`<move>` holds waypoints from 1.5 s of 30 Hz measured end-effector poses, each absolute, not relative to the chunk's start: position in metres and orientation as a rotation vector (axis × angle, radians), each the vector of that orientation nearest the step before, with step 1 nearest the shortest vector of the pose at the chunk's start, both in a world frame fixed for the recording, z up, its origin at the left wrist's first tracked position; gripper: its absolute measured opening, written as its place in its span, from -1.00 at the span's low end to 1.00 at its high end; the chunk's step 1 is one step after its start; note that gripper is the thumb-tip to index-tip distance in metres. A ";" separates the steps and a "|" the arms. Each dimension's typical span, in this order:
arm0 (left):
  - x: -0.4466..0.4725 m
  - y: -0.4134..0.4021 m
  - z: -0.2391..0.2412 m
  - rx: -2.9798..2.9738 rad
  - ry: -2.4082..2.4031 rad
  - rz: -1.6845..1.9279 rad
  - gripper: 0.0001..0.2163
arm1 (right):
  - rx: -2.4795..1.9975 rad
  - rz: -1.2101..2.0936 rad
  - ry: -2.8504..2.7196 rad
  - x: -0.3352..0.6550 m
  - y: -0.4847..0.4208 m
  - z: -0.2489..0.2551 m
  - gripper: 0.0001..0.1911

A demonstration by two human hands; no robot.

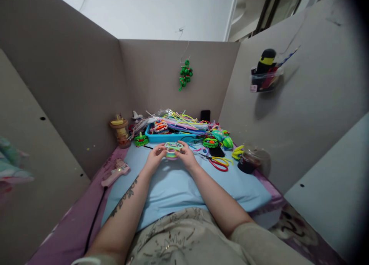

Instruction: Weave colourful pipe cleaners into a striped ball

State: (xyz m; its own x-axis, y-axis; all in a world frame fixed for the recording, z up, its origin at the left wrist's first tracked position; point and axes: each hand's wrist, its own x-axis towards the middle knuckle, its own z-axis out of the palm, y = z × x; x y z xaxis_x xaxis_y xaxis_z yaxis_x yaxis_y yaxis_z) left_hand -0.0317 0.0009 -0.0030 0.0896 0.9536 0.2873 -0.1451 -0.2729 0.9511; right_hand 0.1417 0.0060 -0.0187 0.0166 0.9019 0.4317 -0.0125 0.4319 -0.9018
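Observation:
My left hand (pixel 155 157) and my right hand (pixel 186 155) meet over the light blue mat (pixel 173 188), both pinching a small pipe-cleaner piece (pixel 173 149) in pale green and pink. The fingers of each hand are curled onto it. Just behind them stands a blue tray (pixel 168 137) heaped with coloured pipe cleaners (pixel 184 123).
A pink glue gun (pixel 117 172) lies at the left of the mat, its cord running toward me. A yellow-topped jar (pixel 121 131) stands back left. Red-handled scissors (pixel 217 163) and a dark cup (pixel 248 161) sit to the right. Green pipe-cleaner ornament (pixel 185 73) hangs on the cardboard wall.

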 end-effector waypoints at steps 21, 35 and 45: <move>-0.033 0.007 -0.013 1.809 1.219 1.419 -0.83 | -0.928 0.267 -1.548 0.144 -0.005 -0.009 -0.84; -0.031 0.013 -0.022 2.025 1.116 1.290 -0.89 | -1.005 0.331 -1.695 0.131 -0.004 -0.015 -0.91; -0.032 0.016 -0.028 2.013 1.187 1.264 -0.91 | -0.964 0.205 -1.843 0.133 0.001 -0.019 -0.86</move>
State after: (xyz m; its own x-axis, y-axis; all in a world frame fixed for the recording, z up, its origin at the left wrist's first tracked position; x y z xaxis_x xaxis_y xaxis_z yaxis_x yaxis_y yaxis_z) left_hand -0.0320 0.0159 -0.0277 0.1971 0.8597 0.4712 0.4164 -0.5085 0.7537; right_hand 0.1328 0.0006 -0.0191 -0.1779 0.6938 0.6979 0.5238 0.6671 -0.5296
